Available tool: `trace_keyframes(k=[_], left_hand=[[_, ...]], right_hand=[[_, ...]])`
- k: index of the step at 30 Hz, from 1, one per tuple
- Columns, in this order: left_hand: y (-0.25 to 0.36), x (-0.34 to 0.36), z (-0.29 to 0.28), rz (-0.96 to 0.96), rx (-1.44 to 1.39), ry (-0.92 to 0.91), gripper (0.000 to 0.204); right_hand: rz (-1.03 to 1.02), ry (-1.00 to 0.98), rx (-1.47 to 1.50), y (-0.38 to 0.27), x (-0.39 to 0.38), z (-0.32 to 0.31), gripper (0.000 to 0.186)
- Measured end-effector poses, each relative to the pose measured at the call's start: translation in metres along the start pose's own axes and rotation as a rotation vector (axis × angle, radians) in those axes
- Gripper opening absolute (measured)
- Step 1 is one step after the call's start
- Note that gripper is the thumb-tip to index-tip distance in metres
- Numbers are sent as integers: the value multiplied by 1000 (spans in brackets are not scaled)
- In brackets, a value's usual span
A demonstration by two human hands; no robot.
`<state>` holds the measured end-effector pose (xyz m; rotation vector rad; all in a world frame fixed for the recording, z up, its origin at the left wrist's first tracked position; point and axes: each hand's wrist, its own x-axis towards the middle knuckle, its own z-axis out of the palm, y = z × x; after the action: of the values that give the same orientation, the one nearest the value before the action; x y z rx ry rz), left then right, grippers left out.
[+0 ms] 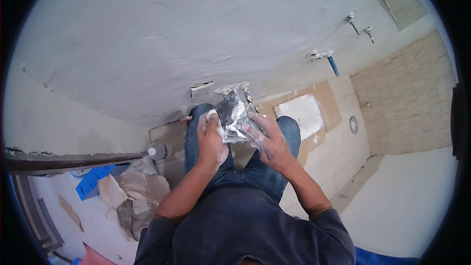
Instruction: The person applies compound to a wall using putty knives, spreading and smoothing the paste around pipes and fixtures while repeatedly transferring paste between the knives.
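Note:
In front of my knees, both hands grip a shiny grey, sheet-like thing (240, 114) smeared with white paste. Whether it is a metal blade or a plastic bag, and whether it is one piece or two, I cannot tell. My left hand (211, 140) is closed on its left edge, thumb on top, with something whitish along that edge. On the other side my right hand (269, 140) grips it, fingers lying over the top. White residue coats the fingers of both hands.
A grey plastered wall (162, 44) rises ahead, with an electrical box (201, 90) low on it and a blue pipe stub (333, 66) to the right. A white square board (301, 116) lies on the floor. A clear bottle (158, 151), crumpled sacks (135, 189) and a blue case (94, 181) are left.

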<state>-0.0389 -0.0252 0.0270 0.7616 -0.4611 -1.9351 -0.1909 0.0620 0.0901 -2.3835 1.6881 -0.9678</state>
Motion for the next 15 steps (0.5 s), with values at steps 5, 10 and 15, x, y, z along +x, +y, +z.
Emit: trace_keyframes(k=[5,10,15], left_hand=[[0,3,-8,32,43,38,20],[22,6,-21,327,365,90,19],[20,15,-33,218,382,72,28]], right_hand=[[128,-141,-130,11,-9,-1,67],[304,-144,-117,29,-24,3,57],[726,318,783,5,-27,16,44]])
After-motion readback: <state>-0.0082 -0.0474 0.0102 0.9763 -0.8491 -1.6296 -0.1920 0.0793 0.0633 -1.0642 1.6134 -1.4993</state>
